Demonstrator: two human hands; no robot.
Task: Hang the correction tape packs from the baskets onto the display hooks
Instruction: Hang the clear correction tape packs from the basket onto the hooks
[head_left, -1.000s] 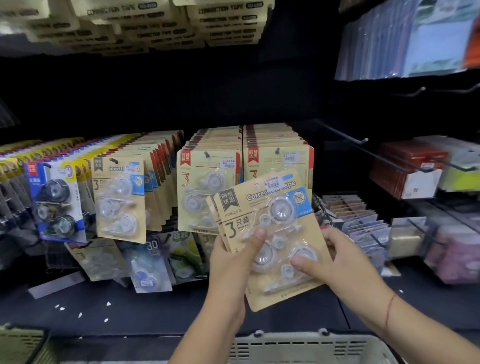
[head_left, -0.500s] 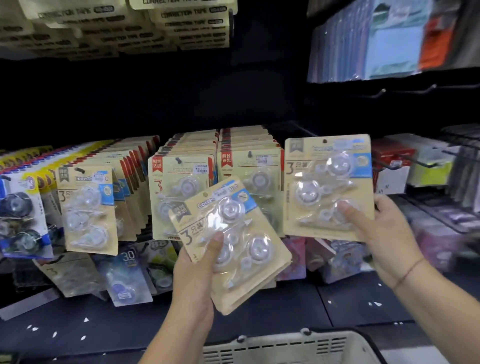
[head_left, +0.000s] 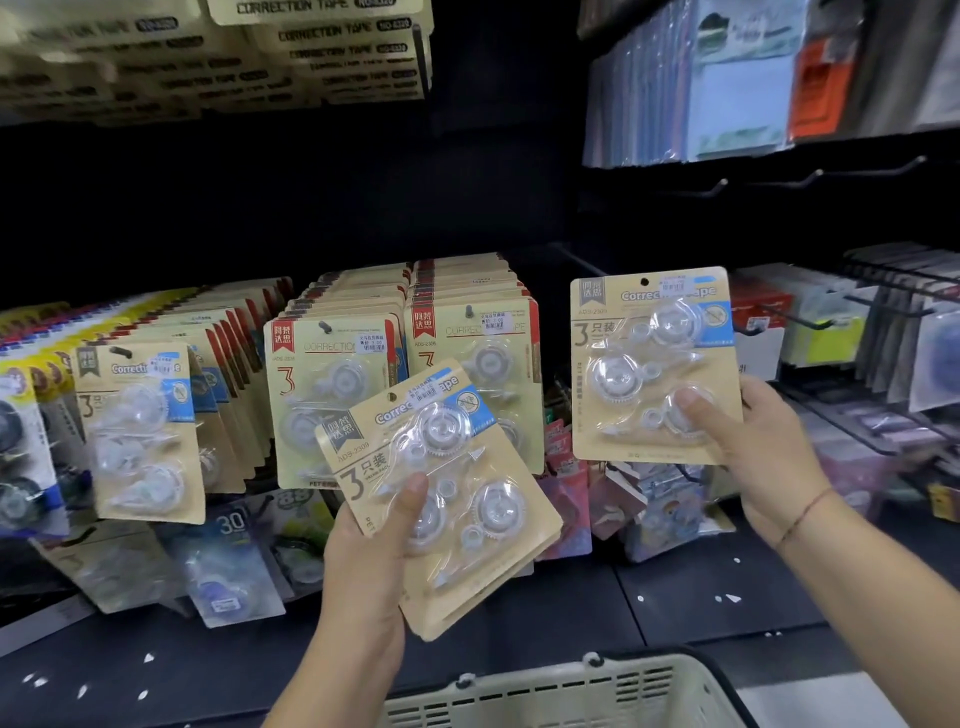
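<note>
Correction tape pack (head_left: 639, 364) upright in right hand (head_left: 763, 457), apparently unhooked.

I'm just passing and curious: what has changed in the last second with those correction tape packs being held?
The right hand took one correction tape pack off the stack and carried it right and upward; it holds it upright by the lower right corner. The left hand kept gripping that stack, tilted. The hung packs and the basket stayed put.
</note>
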